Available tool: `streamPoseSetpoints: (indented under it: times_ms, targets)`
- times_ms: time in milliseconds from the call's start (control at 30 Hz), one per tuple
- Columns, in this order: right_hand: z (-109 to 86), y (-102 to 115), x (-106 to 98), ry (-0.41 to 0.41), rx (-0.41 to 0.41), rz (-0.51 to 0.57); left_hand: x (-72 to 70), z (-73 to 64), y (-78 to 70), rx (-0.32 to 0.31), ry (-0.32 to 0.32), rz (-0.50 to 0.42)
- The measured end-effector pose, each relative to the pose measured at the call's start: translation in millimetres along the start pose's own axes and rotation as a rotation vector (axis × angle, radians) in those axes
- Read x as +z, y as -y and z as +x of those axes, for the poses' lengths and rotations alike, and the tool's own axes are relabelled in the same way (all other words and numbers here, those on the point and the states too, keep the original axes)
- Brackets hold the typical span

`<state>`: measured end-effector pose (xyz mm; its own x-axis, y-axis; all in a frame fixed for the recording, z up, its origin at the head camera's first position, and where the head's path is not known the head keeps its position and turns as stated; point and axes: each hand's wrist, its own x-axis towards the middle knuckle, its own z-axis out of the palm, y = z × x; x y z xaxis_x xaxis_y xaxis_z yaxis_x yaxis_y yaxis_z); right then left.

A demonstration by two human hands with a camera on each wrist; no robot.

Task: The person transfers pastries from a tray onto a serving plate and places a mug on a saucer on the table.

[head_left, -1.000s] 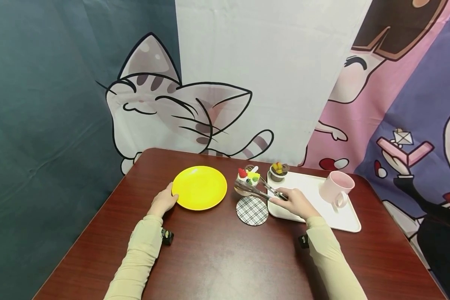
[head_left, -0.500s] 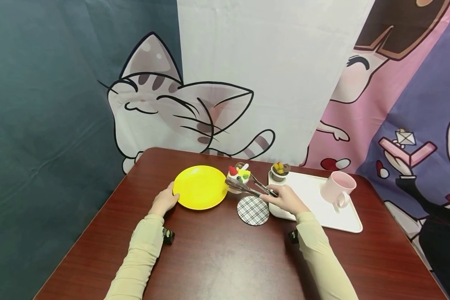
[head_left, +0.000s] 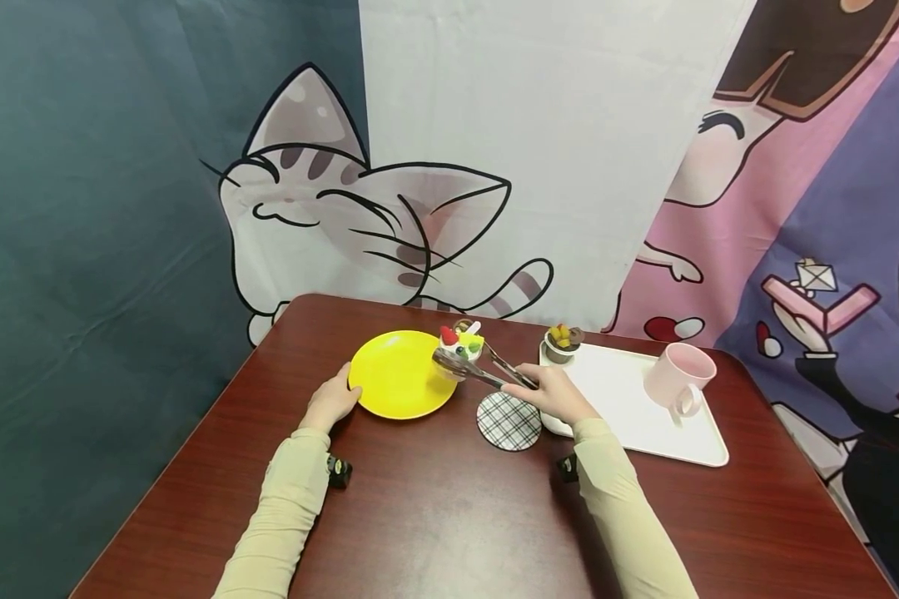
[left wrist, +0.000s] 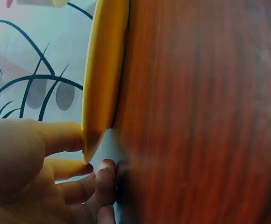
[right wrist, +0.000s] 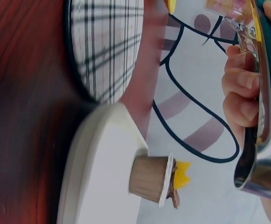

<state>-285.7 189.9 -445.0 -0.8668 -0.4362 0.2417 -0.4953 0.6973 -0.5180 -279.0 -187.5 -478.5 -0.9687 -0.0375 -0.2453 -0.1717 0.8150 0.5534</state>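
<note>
In the head view my left hand (head_left: pixel 330 402) pinches the left rim of a yellow plate (head_left: pixel 389 383) between thumb and fingers. The left wrist view shows the thumb over the plate's edge (left wrist: pixel 105 70) and a finger beneath it. My right hand (head_left: pixel 558 393) grips metal tongs (head_left: pixel 470 368) with dark handles. Between the tong tips is a small dessert cup (head_left: pixel 461 343) topped with a strawberry, white cream and yellow and green fruit pieces. That cup overlaps the plate's right edge in the head view. At the right wrist view's top, only the dessert cup's lower part (right wrist: pixel 231 9) shows.
A white tray (head_left: pixel 625 399) lies to the right, bearing a pink mug (head_left: pixel 677 378) and a brown cupcake (head_left: pixel 561 345) with yellow topping at its back left corner. A plaid round coaster (head_left: pixel 509 421) sits left of the tray, below the tongs. A printed curtain hangs behind the table.
My right hand has carried the tongs and dessert cup leftward, from beside the plate to its right edge. The left hand has stayed on the plate.
</note>
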Motion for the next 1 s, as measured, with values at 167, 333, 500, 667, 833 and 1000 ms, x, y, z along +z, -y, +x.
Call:
streamPoseSetpoints:
  times_ms: [167,333,500,667,833,1000]
  targets:
    - [5.6,8.4,7.3,-0.016,0.000,0.008,-0.7,-0.9,0.6,0.008,-0.001,-0.003]
    - [11.4,15.6,16.0,-0.016,0.012,-0.004,-0.8,-2.7,0.0,0.000,0.000,-0.012]
    - [16.9,21.9,24.2,-0.006,0.010,0.003,-1.7,-2.9,-0.9,-0.004,0.002,-0.014]
    - [21.3,29.4,30.3,-0.001,0.007,0.003,-1.1,-1.3,0.0,-0.010,0.005,-0.045]
    - [26.0,37.5,37.3,0.007,-0.007,-0.007,-1.1,-1.5,-0.5,-0.024,0.005,-0.056]
    - [32.5,44.0,45.7,0.021,-0.035,-0.015,0.2,0.9,0.2,-0.038,0.007,-0.068]
